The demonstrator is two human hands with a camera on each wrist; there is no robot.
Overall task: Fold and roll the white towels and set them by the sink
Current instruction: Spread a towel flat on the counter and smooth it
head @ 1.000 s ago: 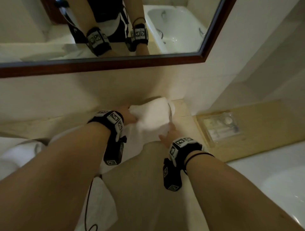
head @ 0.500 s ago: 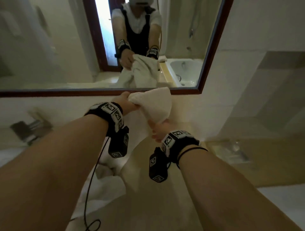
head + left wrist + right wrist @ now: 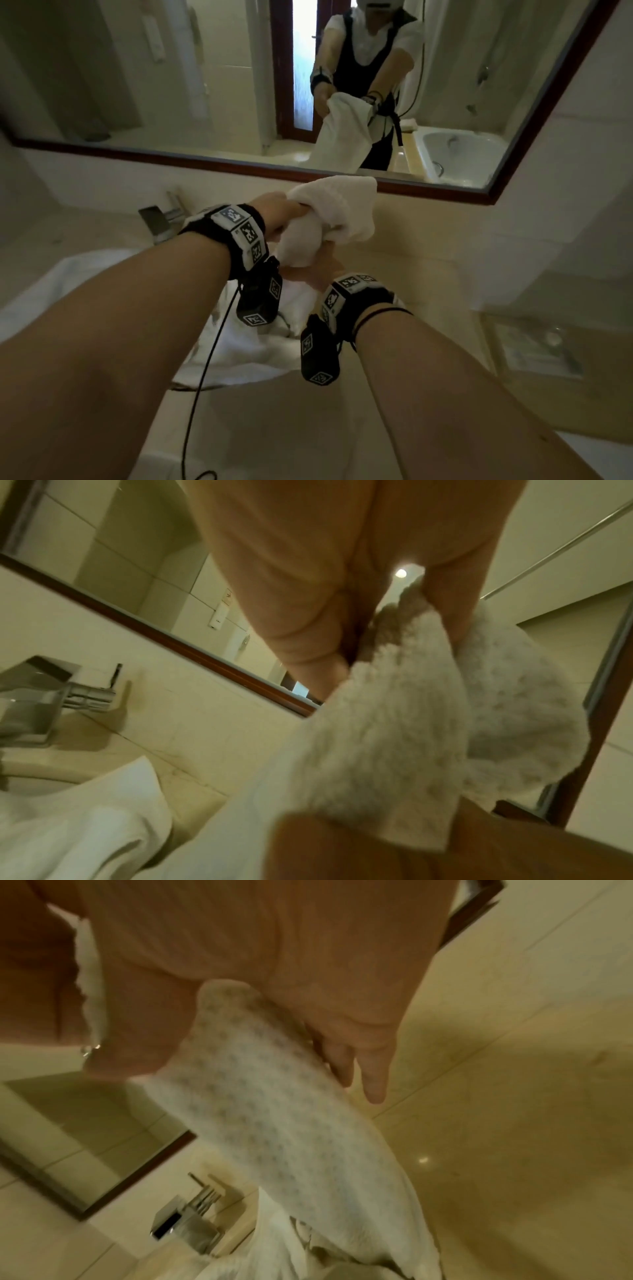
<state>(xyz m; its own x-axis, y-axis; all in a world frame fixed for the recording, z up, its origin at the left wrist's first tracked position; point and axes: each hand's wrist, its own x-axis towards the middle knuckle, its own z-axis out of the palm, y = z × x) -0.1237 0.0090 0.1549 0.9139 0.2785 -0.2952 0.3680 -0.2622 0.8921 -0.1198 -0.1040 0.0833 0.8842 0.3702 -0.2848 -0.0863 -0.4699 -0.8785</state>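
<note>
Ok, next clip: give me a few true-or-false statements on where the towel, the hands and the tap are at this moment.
1. Both hands hold the white towel up off the counter. True: left hand and right hand each have a grip on it.
2. The towel is rolled and set by the sink. False: it hangs loose from the hands.
3. A chrome tap stands to the left of the hands. True.
4. The mirror shows no bathtub. False: a white tub appears in it at the right.
</note>
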